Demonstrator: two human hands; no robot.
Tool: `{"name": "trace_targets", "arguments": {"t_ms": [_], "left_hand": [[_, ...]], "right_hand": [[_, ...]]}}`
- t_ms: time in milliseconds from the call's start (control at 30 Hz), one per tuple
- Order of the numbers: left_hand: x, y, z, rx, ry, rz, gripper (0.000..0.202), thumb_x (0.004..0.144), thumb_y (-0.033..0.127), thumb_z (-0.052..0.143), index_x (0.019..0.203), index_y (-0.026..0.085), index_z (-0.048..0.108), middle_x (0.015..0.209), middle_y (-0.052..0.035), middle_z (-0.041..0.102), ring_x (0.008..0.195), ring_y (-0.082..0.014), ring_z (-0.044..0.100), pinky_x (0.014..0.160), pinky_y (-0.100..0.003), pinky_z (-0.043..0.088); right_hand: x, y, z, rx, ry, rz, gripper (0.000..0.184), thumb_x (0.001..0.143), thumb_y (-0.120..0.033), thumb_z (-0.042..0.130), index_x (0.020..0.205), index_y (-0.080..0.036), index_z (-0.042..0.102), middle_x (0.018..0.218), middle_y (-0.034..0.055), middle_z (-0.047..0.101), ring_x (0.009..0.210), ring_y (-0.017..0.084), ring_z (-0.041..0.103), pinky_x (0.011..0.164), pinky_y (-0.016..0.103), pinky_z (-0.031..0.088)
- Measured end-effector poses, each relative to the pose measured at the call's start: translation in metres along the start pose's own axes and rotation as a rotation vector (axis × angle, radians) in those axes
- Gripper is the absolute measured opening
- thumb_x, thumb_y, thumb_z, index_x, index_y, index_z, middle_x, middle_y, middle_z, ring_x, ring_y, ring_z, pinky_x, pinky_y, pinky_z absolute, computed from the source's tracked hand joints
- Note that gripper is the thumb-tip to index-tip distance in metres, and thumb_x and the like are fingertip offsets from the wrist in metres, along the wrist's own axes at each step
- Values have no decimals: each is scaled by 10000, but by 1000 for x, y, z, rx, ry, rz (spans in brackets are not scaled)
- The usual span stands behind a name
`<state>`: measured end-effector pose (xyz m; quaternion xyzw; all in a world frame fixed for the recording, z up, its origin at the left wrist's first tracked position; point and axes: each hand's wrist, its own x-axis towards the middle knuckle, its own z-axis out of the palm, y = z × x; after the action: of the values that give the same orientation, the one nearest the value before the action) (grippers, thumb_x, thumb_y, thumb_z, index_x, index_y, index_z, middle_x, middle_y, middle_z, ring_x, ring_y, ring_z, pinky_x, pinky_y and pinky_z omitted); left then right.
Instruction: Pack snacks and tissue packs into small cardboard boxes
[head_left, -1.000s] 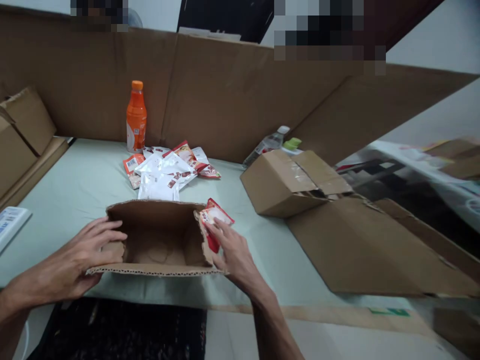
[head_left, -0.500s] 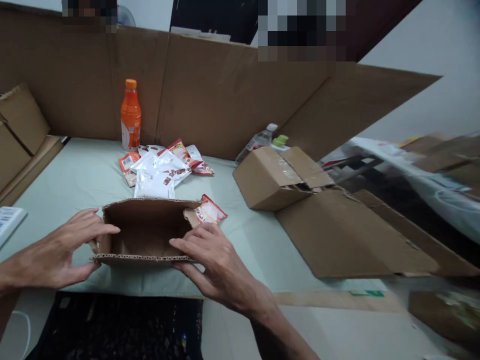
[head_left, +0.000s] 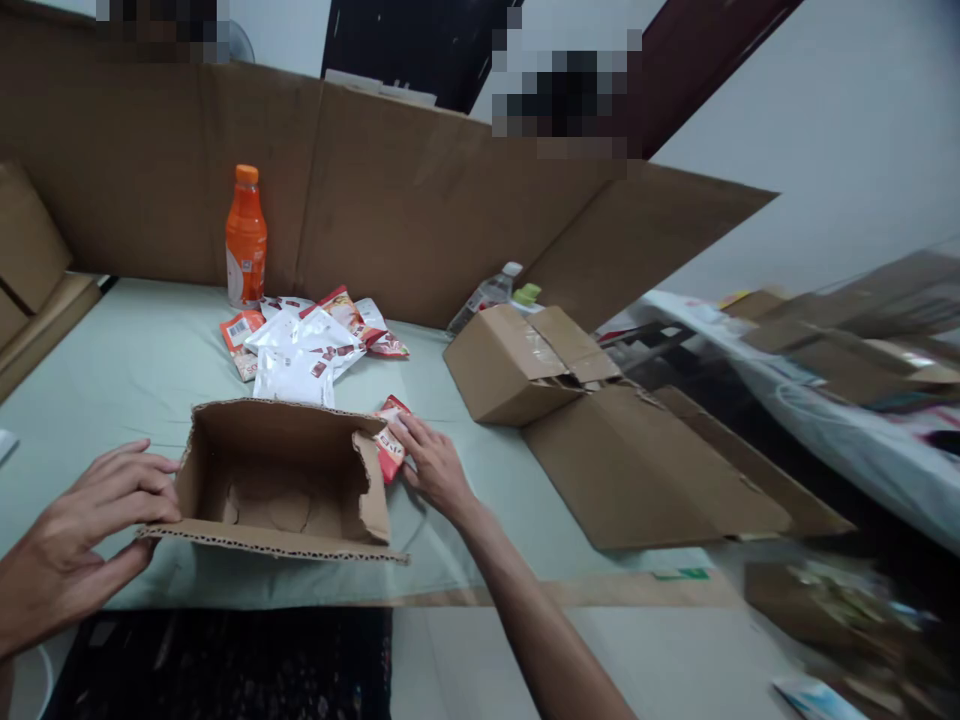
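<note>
An open-topped cardboard box (head_left: 292, 440) stands in front of me, its front flap folded outward and its right side torn along the edge. My left hand (head_left: 105, 520) grips the box's left front corner, thumb under the flap and fingers against the side. Just right of the box, my right hand (head_left: 435, 465) has its fingers and thumb on a red and white packet (head_left: 390, 440) lying on the table. The box wall and my fingers hide part of that packet. Behind the box lies a pile of white sachets (head_left: 296, 370) with several red packets (head_left: 341, 307) among them.
An orange bottle (head_left: 246, 240) stands upright at the back by a tall cardboard screen (head_left: 405, 190). A clear bottle (head_left: 487, 292) leans behind another cardboard box (head_left: 502, 365) on the right. More cardboard (head_left: 30, 235) sits at the left edge. The table (head_left: 480, 530) has a green cloth.
My right hand has let go of the box's front edge and moved right onto the red and white packet. The box has tipped open toward me, its flap lower. The view has shifted right.
</note>
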<state>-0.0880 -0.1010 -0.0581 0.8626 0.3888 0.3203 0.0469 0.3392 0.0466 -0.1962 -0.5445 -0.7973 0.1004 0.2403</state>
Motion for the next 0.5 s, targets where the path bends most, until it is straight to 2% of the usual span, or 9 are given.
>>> {"name": "trace_targets", "arguments": {"t_ms": [67, 133, 200, 233, 333, 367, 433, 500], "left_hand": [[2, 5, 0, 22, 11, -7, 278, 876, 72, 558, 1017, 275, 685, 989, 28, 742, 1090, -180, 692, 1143, -385, 492], [3, 10, 0, 51, -5, -24, 282, 875, 70, 542, 1006, 272, 687, 1015, 27, 747, 1102, -178, 688, 1144, -381, 491], [3, 13, 0, 58, -19, -41, 279, 872, 72, 535, 1003, 268, 683, 1022, 23, 747, 1103, -183, 684, 1133, -387, 498], [3, 13, 1, 49, -21, -45, 279, 869, 71, 533, 1006, 267, 678, 1013, 22, 746, 1094, -187, 685, 1124, -392, 502], [5, 13, 4, 2, -22, -38, 266, 864, 58, 536, 999, 257, 651, 982, 16, 734, 1055, -193, 681, 1115, -407, 496], [6, 12, 5, -10, -29, -34, 255, 870, 54, 534, 994, 251, 640, 983, 11, 729, 1048, -193, 676, 1112, -409, 491], [8, 11, 7, -27, -59, -33, 238, 891, 49, 523, 991, 241, 622, 997, -3, 717, 1040, -193, 664, 1094, -409, 485], [9, 11, 8, -30, -86, -36, 224, 909, 50, 510, 992, 230, 614, 988, -11, 702, 1000, -191, 655, 1057, -407, 486]], "right_hand": [[14, -1, 10, 148, 171, 44, 449, 750, -207, 593, 1162, -196, 772, 1263, 154, 759, 1202, 328, 676, 966, 435, 518], [25, -1, 3, 211, 278, 73, 348, 831, -292, 543, 1057, -168, 776, 1001, 137, 804, 950, 302, 734, 813, 405, 563], [29, -2, -21, 280, 389, 106, 371, 914, -383, 479, 1009, -153, 755, 817, 92, 770, 757, 258, 712, 690, 375, 570], [29, -7, -37, 356, 473, 110, 368, 930, -414, 487, 1006, -161, 743, 793, 69, 755, 719, 238, 701, 667, 365, 574], [19, -41, -90, 751, 781, 24, 226, 842, -410, 718, 1011, -261, 740, 899, 12, 771, 791, 211, 728, 759, 380, 613], [15, -60, -106, 850, 821, -38, 202, 821, -401, 767, 1000, -310, 748, 924, -3, 775, 821, 217, 739, 789, 397, 622], [8, -100, -130, 865, 685, -110, 165, 888, -457, 731, 1026, -373, 761, 944, 9, 780, 907, 265, 758, 812, 454, 636], [7, -139, -142, 801, 515, -226, 140, 944, -462, 681, 1003, -372, 771, 860, 5, 774, 855, 263, 760, 754, 428, 642]]}}
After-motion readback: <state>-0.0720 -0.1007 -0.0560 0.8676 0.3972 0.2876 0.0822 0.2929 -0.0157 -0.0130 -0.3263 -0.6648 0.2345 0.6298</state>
